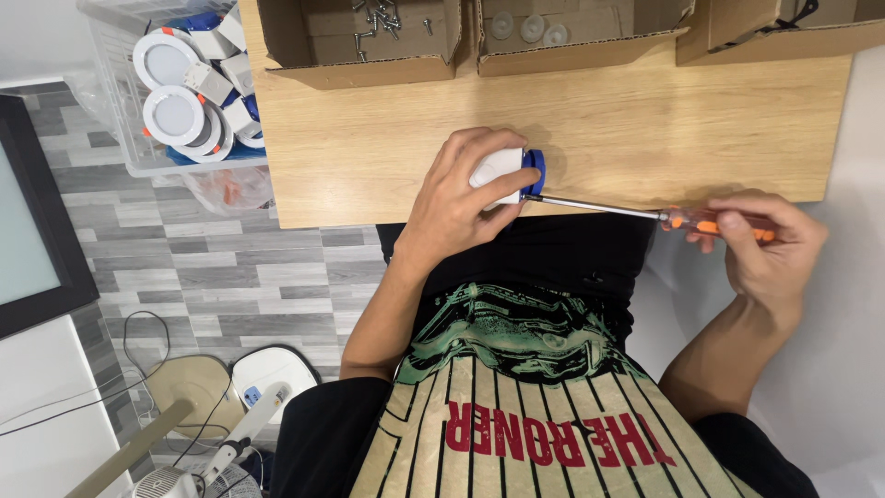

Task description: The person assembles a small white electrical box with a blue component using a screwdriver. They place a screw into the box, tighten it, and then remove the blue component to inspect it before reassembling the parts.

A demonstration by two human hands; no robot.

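Along the far edge of your wooden table stand three open brown cardboard boxes, left [369, 57], middle [576, 53] and right [784, 37], while a dark-framed pale screen [32, 231] stands at your far left.

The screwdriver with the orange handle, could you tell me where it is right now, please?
In the head view the screwdriver lies level over the wooden table's near edge, its handle in the right hand, its tip at the white and blue fixture in the left hand.
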